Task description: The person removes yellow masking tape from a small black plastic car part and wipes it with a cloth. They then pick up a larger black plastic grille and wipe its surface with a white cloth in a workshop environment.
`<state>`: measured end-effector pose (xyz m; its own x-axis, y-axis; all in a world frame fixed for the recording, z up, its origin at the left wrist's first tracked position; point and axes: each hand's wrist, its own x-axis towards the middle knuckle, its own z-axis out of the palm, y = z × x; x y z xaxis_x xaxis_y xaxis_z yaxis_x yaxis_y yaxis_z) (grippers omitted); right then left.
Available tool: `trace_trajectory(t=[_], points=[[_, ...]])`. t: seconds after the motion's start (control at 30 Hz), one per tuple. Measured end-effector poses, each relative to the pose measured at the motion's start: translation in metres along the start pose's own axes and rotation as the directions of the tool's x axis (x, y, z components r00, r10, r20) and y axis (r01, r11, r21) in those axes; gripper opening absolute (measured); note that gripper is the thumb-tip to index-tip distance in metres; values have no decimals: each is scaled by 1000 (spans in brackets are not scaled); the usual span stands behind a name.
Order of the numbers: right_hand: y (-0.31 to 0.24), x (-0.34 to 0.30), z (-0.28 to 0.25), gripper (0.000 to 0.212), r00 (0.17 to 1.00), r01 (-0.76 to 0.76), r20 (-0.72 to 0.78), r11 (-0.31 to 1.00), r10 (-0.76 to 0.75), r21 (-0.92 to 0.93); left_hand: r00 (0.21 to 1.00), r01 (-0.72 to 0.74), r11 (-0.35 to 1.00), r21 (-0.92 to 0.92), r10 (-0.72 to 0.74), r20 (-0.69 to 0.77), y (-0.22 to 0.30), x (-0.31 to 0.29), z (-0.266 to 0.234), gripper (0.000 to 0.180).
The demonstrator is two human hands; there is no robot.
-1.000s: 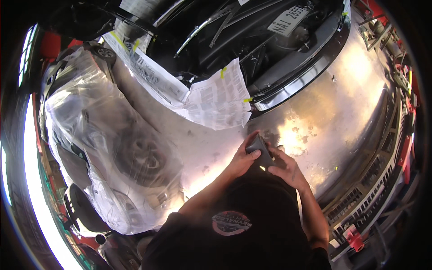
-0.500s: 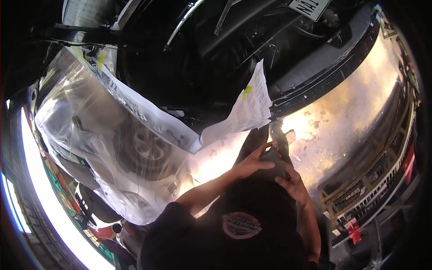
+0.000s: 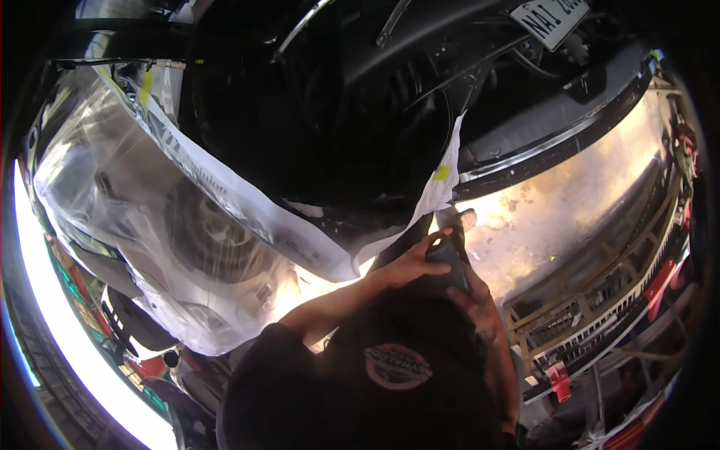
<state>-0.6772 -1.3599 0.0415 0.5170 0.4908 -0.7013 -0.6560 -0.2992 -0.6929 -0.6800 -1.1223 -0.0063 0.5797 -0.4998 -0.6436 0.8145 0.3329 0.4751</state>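
Note:
My left hand [image 3: 417,265] and my right hand [image 3: 475,294] meet in front of my body around a dark grey, flat piece [image 3: 447,258] with straight edges. The left thumb lies on its near side, and the left fingers curl over its far edge. On the other side, my right fingers press against it; its exact kind is too dark to tell. Beyond my hands is a black car body [image 3: 315,135], edged with masking newspaper [image 3: 255,214]. Yellow tape [image 3: 442,173] holds that paper at its right end.
Clear plastic sheeting [image 3: 142,217] covers a vehicle with a wheel on the left. A license plate [image 3: 551,22] sits at the top right. Wooden pallet-like slats [image 3: 585,315] and a red object [image 3: 559,381] stand at the right over the sunlit concrete floor [image 3: 525,240].
The view has shifted, so the car's plate appears further right and the paper's right end looks narrower. Both hands keep hold of the dark grey piece.

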Motion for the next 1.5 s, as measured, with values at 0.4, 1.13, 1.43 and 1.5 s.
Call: trace_trajectory(t=[0.4,1.13,1.43,1.5], points=[[-14,-17,-10,62,999,12,50,991,-19,132,1000,-9,1000,13,9,7,-15,8,9,88],[5,-37,-3,59,986,-135,-56,956,154,260,991,-135,886,444,131,41,-37,31,25,89],[-5,6,-43,59,949,55,-312,997,-36,53,992,-120,992,-40,122,39,-44,25,-2,70],[-16,47,-65,44,895,193,-407,981,-185,-22,1000,4,987,-159,-1,22,-47,15,-15,69]])
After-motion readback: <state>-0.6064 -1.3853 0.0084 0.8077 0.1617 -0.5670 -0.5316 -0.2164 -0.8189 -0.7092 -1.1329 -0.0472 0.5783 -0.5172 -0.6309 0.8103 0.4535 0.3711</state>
